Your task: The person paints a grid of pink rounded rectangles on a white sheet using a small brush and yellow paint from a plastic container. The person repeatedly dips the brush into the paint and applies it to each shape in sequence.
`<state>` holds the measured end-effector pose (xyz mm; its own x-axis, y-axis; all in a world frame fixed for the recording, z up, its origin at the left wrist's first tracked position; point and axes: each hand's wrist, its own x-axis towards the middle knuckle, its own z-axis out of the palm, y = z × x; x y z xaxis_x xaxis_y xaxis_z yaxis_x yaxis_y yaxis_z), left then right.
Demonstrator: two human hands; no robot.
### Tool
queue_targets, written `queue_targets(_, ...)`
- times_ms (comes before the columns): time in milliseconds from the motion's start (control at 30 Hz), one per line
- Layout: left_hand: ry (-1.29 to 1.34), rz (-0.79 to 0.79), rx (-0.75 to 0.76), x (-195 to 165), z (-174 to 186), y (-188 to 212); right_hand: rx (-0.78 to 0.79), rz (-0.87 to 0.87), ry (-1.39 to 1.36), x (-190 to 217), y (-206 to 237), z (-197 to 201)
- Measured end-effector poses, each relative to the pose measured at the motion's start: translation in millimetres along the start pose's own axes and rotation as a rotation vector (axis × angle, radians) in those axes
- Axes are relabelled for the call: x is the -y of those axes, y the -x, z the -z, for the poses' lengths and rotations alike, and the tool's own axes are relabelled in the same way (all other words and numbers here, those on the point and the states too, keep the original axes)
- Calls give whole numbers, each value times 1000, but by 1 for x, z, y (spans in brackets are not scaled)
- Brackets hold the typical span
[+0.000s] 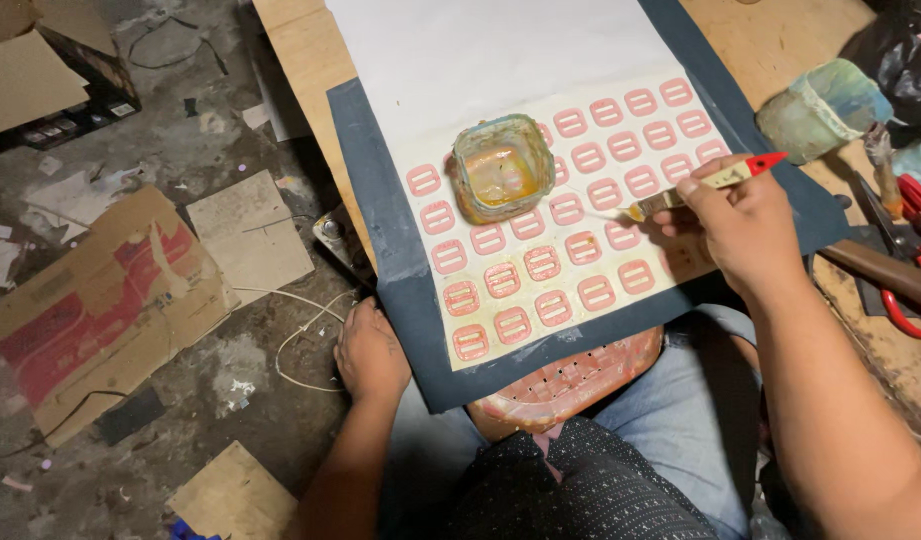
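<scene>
Right hand (745, 225) pinches one brush (695, 187) beside one glue-filled square jar (500, 170); my left hand (370, 350) rests curled below it.

Bare forearms, no sleeves, light blue jeans, black dotted top

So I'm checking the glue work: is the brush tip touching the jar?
Apart. The head view shows the brush in the right hand, its tip over the sheet, with pink pieces between it and the jar.
</scene>
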<state>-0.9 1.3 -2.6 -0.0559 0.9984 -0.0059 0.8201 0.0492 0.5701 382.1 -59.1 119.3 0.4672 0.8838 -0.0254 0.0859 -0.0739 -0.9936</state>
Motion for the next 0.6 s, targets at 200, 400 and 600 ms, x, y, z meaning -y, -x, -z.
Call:
queue_targets(200,-29,-15,22,3,2,1,-19,-59,63,-27,10,8)
queue_targets(400,-34,-22,-7,0,2,2,-4,125,323,-31,7,-6)
queue_targets(600,-35,5,3,-4,4,0,-38,194,497,-31,11,-15)
